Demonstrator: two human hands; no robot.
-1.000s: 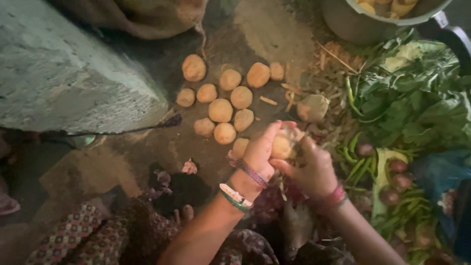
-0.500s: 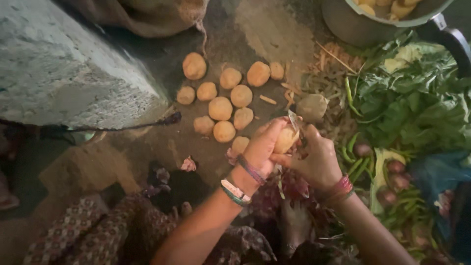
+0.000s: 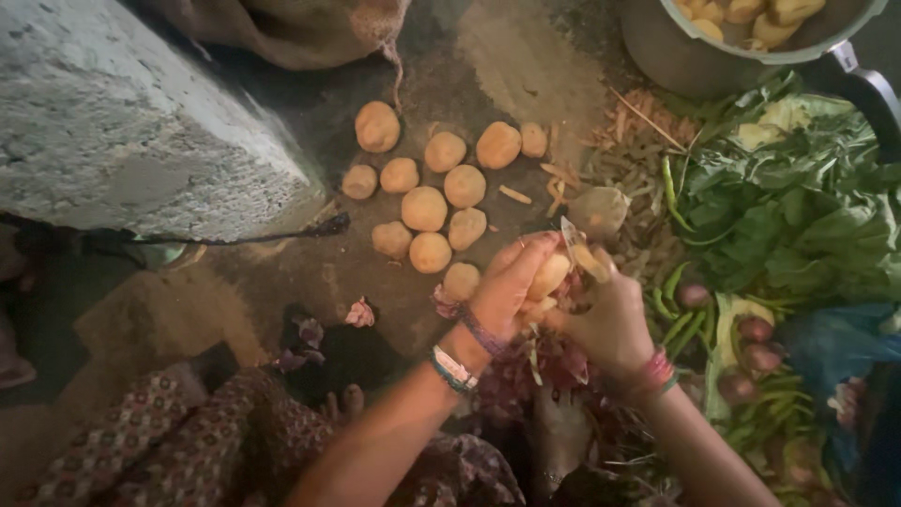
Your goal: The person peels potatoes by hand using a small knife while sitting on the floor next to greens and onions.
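Note:
My left hand (image 3: 507, 289) wraps around a partly peeled potato (image 3: 548, 275) held over the ground. My right hand (image 3: 608, 317) grips a small knife (image 3: 578, 246) whose blade rests against the top of that potato. Pale peel strips hang below both hands. Several unpeeled potatoes (image 3: 424, 208) lie in a loose cluster on the ground just beyond my left hand. Bangles circle both wrists.
A metal pot (image 3: 694, 56) with peeled pieces stands at the top right. Leafy greens (image 3: 798, 216), green chillies (image 3: 678, 286) and small red onions (image 3: 756, 330) lie at the right. A large grey stone slab (image 3: 113, 113) fills the upper left, a sack (image 3: 300, 28) behind it.
My hands have stayed over the same spot while the potato turned a little in my left hand and the knife shifted along its top.

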